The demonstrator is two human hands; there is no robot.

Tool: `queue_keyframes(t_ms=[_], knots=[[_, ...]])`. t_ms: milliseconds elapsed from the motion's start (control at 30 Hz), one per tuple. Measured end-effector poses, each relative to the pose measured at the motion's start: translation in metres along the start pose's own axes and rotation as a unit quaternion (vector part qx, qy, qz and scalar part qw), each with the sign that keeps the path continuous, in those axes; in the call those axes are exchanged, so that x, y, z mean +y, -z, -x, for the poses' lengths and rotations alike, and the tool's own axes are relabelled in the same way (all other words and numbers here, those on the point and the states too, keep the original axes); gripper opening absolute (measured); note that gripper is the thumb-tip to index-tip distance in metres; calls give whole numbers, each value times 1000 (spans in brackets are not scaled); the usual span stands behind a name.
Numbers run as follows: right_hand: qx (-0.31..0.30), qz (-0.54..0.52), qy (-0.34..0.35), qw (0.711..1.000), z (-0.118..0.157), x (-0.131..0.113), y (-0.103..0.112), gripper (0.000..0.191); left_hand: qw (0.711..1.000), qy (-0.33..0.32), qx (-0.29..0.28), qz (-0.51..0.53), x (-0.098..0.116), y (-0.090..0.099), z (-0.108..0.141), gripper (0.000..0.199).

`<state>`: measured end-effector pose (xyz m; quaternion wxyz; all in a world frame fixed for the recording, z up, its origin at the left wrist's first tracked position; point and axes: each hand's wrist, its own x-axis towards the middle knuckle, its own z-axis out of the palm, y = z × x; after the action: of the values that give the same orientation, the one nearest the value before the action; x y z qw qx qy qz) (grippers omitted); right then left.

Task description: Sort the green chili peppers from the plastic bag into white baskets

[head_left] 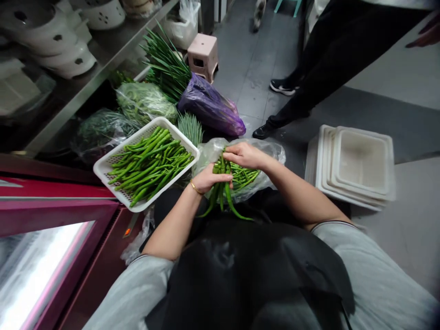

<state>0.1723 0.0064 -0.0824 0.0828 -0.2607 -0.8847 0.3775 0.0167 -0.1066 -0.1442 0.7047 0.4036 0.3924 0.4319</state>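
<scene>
My left hand (208, 178) is closed around a bunch of long green chili peppers (222, 195), their tips hanging down toward my lap. At the top of that bunch, the fingers of my right hand (242, 155) pinch the stem end of a pepper. Beneath my hands lies an open clear plastic bag (275, 151) with more green chili peppers (244, 176) in it. To the left, a white perforated basket (99, 165) holds a heap of green chili peppers (151, 162), lying mostly lengthwise in one direction.
Beyond the basket are bagged greens (146, 103), long green stalks (167, 68) in a purple bag (213, 105), and a pink stool (203, 55). Stacked white bins (364, 158) stand at right. Another person's legs (330, 59) are ahead. A lit red-framed cabinet (68, 215) borders the left.
</scene>
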Motion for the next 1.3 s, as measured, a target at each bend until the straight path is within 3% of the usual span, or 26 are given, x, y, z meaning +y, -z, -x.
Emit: queue_keyframes(t_ms=[133,200,300,400,500,567,633,700,833,967,1067,1133,1233,1300], knots=[[-107,-128,-81,983,3,25,-40,56,998,38,-45,38,-19,12,6,25],[-130,-113,-90,981,7,31,-56,60,992,83,-51,79,-29,13,5,28],[-57,69,-90,992,10,36,-68,56,976,157,8,151,-40,9,-3,31],[-5,272,-136,953,8,45,-67,47,955,196,116,190,-45,4,-14,22],[23,344,-224,912,2,53,-55,51,948,204,157,187,-47,3,-20,19],[16,297,-232,926,-3,54,-48,52,952,201,160,165,-47,4,-20,19],[-40,177,-171,968,-7,51,-48,50,958,205,146,138,-50,7,-17,22],[-104,51,-97,989,-10,48,-54,50,962,212,122,120,-53,9,-13,26],[-184,-102,-81,974,-7,53,-69,44,965,211,108,114,-60,11,-7,32],[-227,-137,-126,956,-4,54,-65,46,969,205,100,99,-60,8,-7,39],[-226,-40,-112,967,-5,39,-61,41,969,213,91,85,-57,5,-11,36],[-165,100,-91,977,-5,30,-61,35,967,219,99,88,-55,3,-14,29],[-58,286,-100,951,-7,33,-63,37,959,205,147,132,-53,6,-18,17],[-31,335,-143,931,-13,45,-66,44,944,199,195,174,-51,15,-17,10]])
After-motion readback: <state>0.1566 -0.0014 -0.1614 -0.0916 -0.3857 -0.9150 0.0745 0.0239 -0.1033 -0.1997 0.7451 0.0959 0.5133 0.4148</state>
